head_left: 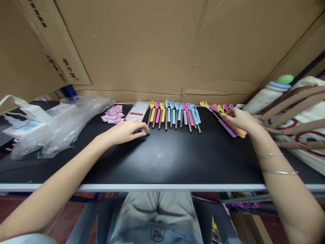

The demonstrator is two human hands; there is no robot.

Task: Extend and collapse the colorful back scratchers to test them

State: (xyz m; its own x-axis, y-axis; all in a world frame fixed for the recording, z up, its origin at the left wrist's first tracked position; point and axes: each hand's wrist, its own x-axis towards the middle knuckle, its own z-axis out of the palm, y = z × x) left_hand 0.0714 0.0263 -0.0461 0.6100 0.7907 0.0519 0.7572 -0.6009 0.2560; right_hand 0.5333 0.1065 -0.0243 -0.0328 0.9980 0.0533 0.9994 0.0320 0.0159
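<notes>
A row of coloured hand-shaped back scratchers (175,115), with yellow, pink, blue and purple handles and metal ends, lies side by side on the black table (162,159). My left hand (127,130) rests flat on the table just left of the row, fingers stretched out and holding nothing. My right hand (240,118) is closed around a bundle of scratchers (228,123) at the right, which fans out toward the left.
Crumpled clear plastic bags (58,125) and white power strips (27,117) lie at the left. Small pink cards (113,114) and a white phone-like item (137,113) sit behind my left hand. Cardboard (152,51) walls the back. A bag with brown straps (294,115) stands at the right.
</notes>
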